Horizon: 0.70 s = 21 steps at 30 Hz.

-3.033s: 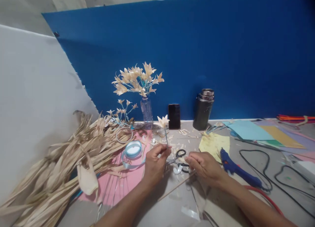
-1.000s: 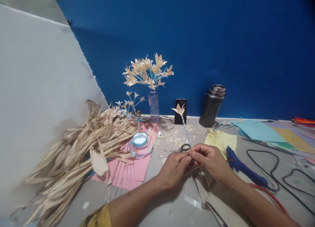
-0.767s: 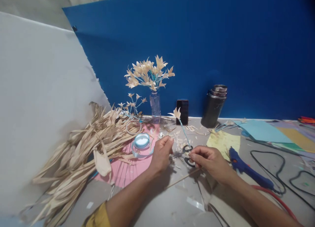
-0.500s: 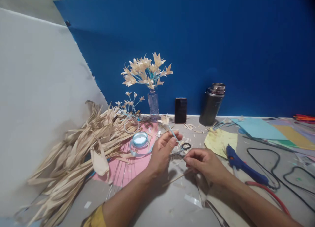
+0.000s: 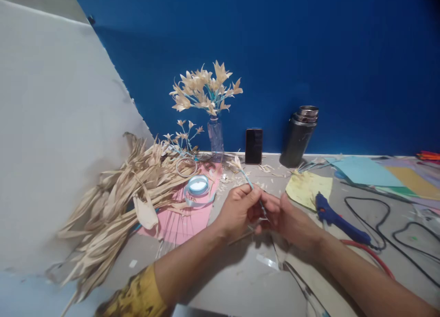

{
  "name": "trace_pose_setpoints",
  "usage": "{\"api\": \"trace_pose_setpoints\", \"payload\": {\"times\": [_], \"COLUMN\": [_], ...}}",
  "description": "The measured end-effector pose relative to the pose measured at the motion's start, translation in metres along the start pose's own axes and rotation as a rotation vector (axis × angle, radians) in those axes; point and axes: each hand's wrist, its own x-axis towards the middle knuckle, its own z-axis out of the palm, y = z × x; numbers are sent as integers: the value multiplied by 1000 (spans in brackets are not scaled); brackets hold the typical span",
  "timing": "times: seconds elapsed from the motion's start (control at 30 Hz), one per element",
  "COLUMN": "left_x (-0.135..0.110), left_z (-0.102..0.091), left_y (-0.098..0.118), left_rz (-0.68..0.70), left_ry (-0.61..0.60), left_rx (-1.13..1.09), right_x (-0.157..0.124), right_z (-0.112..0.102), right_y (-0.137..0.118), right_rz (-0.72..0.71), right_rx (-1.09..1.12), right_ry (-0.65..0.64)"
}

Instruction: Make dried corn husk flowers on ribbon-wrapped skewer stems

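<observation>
My left hand and my right hand meet over the middle of the grey table. Both pinch the light blue stem of a small husk flower, whose pale petals point up and to the left. The left fingers grip the stem higher up, the right fingers close on its lower end. A thin wooden stick lies on the table just under my hands.
A heap of dried husks fills the left. A blue ribbon roll sits on pink paper. At the back stand a bottle of husk flowers, a phone and a dark flask. A blue glue gun, cables and coloured paper sheets lie right.
My hands have come together on the flower stem. The flower has tipped from upright to leaning left. The scissors seen earlier are now hidden behind my hands.
</observation>
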Motion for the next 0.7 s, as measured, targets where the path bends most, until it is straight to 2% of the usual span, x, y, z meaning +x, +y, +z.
{"api": "trace_pose_setpoints", "payload": {"times": [0.07, 0.2, 0.27, 0.33, 0.47, 0.53, 0.63, 0.7], "left_x": [0, 5, 9, 11, 11, 10, 11, 13], "left_z": [1, 1, 1, 1, -5, -11, -18, -22], "left_y": [1, 11, 17, 20, 20, 16, 8, 3], "left_rz": [-2, 8, -16, -30, -28, -20, 9, 41], "left_ry": [-22, -16, -36, -45, -22, 15, 58, 94], "left_rx": [11, -11, -35, -51, -89, -90, -77, -55], "right_x": [2, 3, 3, 3, 5, 5, 4, 3], "right_z": [-2, -9, -11, -16, -28, -28, -23, -20], "right_y": [0, -6, -12, -18, -27, -26, -20, -16], "right_rz": [14, -121, -191, -251, -348, -362, -314, -282], "right_rx": [-113, -551, -655, -658, -469, -446, -590, -674], "right_ry": [27, 376, 508, 622, 844, 800, 604, 536]}}
